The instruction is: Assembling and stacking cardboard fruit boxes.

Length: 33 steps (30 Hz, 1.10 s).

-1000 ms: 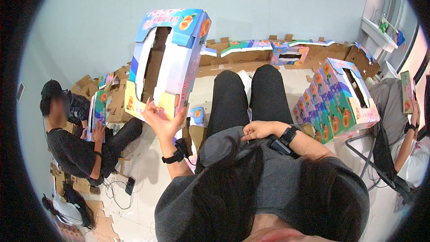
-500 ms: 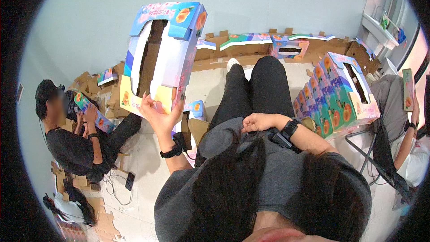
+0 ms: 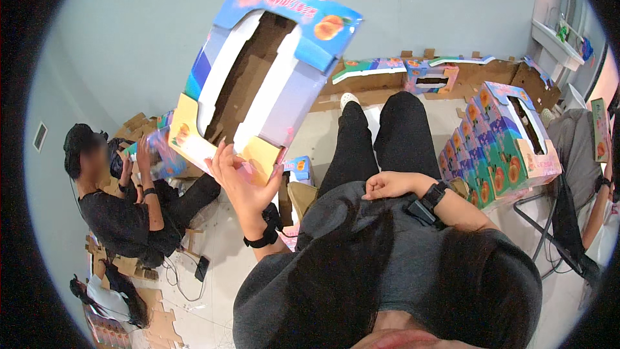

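Cardboard peach carton (image 3: 294,94): seems light, stiff | left hand (image 3: 245,187) pinches 6 o'clock edge, good hold | right hand (image 3: 391,185) curled; holding? can't tell

My one feed comes from a head-worn wide fisheye, facing down and forward: the grey shirt (image 3: 413,271) sits closest, the left hand (image 3: 244,184) and right hand (image 3: 389,185) near, the wall (image 3: 155,32) well beyond, across the top.

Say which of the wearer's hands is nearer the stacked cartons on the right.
Right. The right hand is a little left of the stacked cartons. The left hand is farther left, holding up a carton.
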Each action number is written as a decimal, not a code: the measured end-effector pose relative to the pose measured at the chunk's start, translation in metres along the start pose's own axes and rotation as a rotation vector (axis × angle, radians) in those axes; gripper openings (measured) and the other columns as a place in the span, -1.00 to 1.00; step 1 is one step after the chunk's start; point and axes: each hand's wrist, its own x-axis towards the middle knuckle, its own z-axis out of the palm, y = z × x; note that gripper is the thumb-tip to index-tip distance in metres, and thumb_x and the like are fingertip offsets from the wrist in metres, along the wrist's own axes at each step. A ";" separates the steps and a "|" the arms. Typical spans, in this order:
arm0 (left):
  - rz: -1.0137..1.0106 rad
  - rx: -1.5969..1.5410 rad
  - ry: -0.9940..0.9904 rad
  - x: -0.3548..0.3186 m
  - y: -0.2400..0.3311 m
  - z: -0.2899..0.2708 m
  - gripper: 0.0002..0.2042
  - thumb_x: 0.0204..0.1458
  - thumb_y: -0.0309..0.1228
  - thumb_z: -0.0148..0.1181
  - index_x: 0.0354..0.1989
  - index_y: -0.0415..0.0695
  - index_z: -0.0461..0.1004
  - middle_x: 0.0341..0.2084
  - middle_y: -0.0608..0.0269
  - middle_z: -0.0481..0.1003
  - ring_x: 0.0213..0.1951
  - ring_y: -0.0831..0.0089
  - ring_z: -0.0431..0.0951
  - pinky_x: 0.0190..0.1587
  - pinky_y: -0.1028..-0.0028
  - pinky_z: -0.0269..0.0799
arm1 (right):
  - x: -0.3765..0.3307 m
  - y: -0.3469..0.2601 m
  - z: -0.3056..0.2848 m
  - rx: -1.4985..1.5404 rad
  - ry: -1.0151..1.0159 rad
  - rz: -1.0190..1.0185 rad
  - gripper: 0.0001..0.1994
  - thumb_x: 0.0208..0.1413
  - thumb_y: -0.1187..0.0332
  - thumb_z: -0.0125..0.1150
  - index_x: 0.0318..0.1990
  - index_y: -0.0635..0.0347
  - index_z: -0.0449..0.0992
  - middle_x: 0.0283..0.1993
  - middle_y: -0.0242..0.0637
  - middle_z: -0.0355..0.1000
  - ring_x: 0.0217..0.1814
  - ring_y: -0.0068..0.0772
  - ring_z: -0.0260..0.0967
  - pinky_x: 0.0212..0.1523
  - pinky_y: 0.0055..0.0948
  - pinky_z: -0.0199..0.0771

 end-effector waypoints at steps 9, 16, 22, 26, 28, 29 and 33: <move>0.226 -0.193 -0.133 0.017 0.054 0.009 -0.48 -0.45 -0.22 0.56 -0.32 -0.04 0.35 -0.02 0.03 0.41 0.24 -0.05 0.31 0.36 -0.15 -0.14 | -0.162 -0.168 -0.012 -0.706 0.739 -0.509 -0.72 -0.11 0.24 0.52 -0.27 0.15 0.62 -0.43 -0.25 0.52 -0.39 -0.31 0.49 -0.29 -0.33 0.45; 0.494 -0.304 -0.129 0.001 0.085 0.081 -0.58 -0.50 -0.22 0.53 -0.43 0.05 0.41 0.07 0.07 0.42 0.27 0.02 0.31 0.40 -0.13 -0.16 | -0.170 -0.139 -0.037 -1.433 1.156 -0.140 -0.14 -0.39 0.11 0.52 0.28 -0.32 0.40 0.52 -0.16 -0.02 0.57 -0.03 -0.17 0.51 0.07 -0.25; 0.650 -0.331 -0.402 -0.016 0.100 0.116 -0.61 -0.37 -0.24 0.47 -0.37 -0.04 0.42 0.25 0.02 0.32 0.39 0.09 0.15 0.43 -0.08 -0.20 | -0.147 -0.044 -0.030 -1.391 1.203 -0.125 -0.04 -0.50 0.20 0.52 0.31 -0.27 0.37 0.04 -0.21 0.28 0.19 -0.06 0.18 0.30 0.01 0.01; 0.541 -0.453 -0.496 -0.013 0.114 0.121 -0.60 -0.24 -0.19 0.47 -0.36 -0.12 0.40 0.31 -0.01 0.27 0.43 0.02 0.06 0.43 -0.09 -0.24 | -0.143 -0.019 -0.021 -1.345 1.277 -0.028 -0.08 -0.40 0.00 0.50 0.31 -0.15 0.38 0.02 -0.18 0.28 0.15 -0.03 0.18 0.23 -0.01 0.04; 0.505 -0.465 -0.456 -0.012 0.121 0.122 -0.61 -0.16 -0.18 0.48 -0.31 -0.09 0.41 0.30 0.00 0.29 0.42 -0.04 0.09 0.43 -0.05 -0.21 | -0.142 -0.019 -0.020 -1.307 1.280 -0.095 -0.10 -0.36 -0.06 0.48 0.30 -0.12 0.38 0.01 -0.18 0.28 0.14 -0.03 0.18 0.22 -0.01 0.04; 0.501 -0.482 -0.454 -0.011 0.125 0.123 -0.61 -0.16 -0.18 0.48 -0.31 -0.09 0.41 0.30 0.00 0.29 0.42 -0.04 0.09 0.43 -0.05 -0.21 | -0.141 -0.020 -0.021 -1.273 1.291 -0.082 -0.12 -0.31 -0.12 0.45 0.29 -0.08 0.39 0.01 -0.17 0.28 0.14 -0.02 0.18 0.21 -0.01 0.05; 0.415 -0.618 -0.228 -0.008 0.142 0.134 -0.61 -0.07 -0.20 0.38 -0.10 -0.07 0.46 0.09 0.09 0.45 0.22 0.06 0.37 0.33 0.01 0.00 | -0.129 -0.023 -0.022 -1.278 1.417 -0.210 -0.35 -0.14 -0.10 0.34 0.11 0.05 0.52 -0.15 -0.21 0.35 -0.07 -0.09 0.26 -0.01 -0.14 0.17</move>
